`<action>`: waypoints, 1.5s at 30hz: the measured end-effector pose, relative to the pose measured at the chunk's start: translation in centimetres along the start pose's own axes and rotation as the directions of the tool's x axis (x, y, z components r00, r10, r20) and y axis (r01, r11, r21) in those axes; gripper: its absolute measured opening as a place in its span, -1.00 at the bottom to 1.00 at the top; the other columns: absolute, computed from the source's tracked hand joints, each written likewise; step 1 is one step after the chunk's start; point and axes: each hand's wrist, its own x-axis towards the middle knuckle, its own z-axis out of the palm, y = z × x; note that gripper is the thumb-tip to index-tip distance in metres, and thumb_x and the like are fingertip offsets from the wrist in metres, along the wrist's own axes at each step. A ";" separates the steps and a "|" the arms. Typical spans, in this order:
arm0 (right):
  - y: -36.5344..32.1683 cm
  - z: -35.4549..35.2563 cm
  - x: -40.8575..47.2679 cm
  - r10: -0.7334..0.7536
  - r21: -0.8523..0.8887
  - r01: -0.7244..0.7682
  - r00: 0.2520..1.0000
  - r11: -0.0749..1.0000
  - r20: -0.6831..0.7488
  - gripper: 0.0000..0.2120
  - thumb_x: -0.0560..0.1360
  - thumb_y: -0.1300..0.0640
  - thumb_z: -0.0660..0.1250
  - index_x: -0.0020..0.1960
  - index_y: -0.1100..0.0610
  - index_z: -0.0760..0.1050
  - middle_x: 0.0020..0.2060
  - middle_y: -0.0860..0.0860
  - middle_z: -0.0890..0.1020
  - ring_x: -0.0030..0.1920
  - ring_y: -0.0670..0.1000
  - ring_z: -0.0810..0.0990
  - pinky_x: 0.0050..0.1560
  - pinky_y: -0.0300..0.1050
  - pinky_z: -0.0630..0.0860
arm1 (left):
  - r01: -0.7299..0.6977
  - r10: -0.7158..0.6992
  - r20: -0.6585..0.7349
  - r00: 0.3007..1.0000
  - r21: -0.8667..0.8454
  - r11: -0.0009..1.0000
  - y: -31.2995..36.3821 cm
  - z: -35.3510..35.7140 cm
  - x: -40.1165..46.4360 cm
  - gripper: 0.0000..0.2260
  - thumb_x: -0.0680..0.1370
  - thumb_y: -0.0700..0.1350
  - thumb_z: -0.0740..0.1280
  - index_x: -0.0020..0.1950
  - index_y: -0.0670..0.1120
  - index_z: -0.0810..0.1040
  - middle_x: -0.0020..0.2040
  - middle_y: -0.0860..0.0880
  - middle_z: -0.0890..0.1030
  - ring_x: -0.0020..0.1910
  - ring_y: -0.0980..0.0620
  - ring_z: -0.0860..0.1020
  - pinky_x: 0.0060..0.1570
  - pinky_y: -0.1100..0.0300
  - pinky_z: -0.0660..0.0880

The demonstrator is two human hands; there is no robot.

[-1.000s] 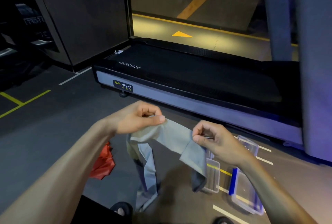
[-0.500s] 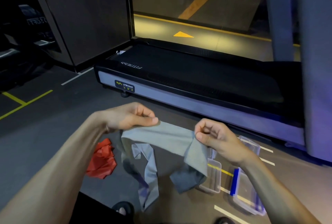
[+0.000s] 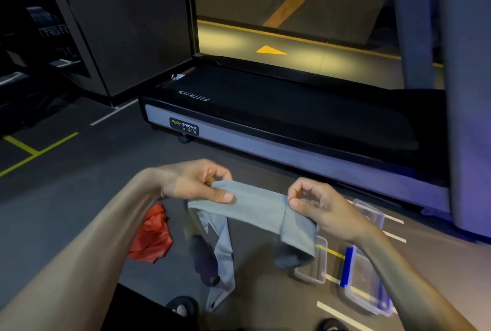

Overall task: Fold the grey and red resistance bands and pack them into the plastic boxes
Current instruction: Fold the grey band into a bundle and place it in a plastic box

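The red band (image 3: pixel 152 237) lies crumpled on the floor below the left hand (image 3: pixel 194 184), not yet folded. That hand pinches one end of the grey band (image 3: pixel 255 207); the right hand (image 3: pixel 318 204) pinches the other, a loose tail hanging between. Under the right wrist the plastic boxes (image 3: pixel 366 277) sit open, seemingly unfilled. Most remains.

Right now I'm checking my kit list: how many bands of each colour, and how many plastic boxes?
Grey resistance band, held between left hand and right hand: 1
Red resistance band, on the floor: 1
Plastic boxes, on the floor: at least 2, count unclear
Total: at least 4
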 end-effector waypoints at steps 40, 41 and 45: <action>0.2 -0.4 -0.4 -0.021 -0.082 0.019 1.000 0.996 -0.023 -0.90 0.62 0.20 0.34 0.02 0.24 0.51 -0.17 0.21 0.55 -0.21 0.12 0.45 -0.19 0.02 0.38 | -0.145 0.138 -0.101 0.985 -0.067 0.987 -0.3 -0.2 -0.9 -0.74 0.53 0.17 0.39 -0.10 -0.01 0.67 -0.21 -0.09 0.53 -0.21 -0.04 0.38 -0.19 0.15 0.30; 0.3 -0.4 -0.4 -0.026 -0.094 0.024 1.000 0.995 -0.014 -0.90 0.62 0.20 0.34 0.02 0.25 0.51 -0.16 0.22 0.55 -0.20 0.11 0.46 -0.18 0.00 0.40 | -0.127 0.123 -0.081 0.989 -0.051 0.991 -0.2 -0.1 -0.9 -0.74 0.54 0.17 0.38 -0.09 -0.02 0.67 -0.20 -0.07 0.57 -0.20 -0.02 0.43 -0.15 0.14 0.35; 0.2 -0.8 -0.5 -0.049 -0.098 0.046 0.998 0.994 -0.028 -0.91 0.61 0.20 0.34 0.00 0.23 0.51 -0.15 0.16 0.58 -0.16 -0.02 0.52 -0.14 -0.10 0.45 | -0.056 0.058 -0.044 0.997 0.056 0.997 -0.2 -0.3 -0.9 -0.75 0.56 0.11 0.42 -0.02 -0.07 0.68 -0.18 -0.18 0.64 -0.19 -0.03 0.52 -0.11 0.04 0.41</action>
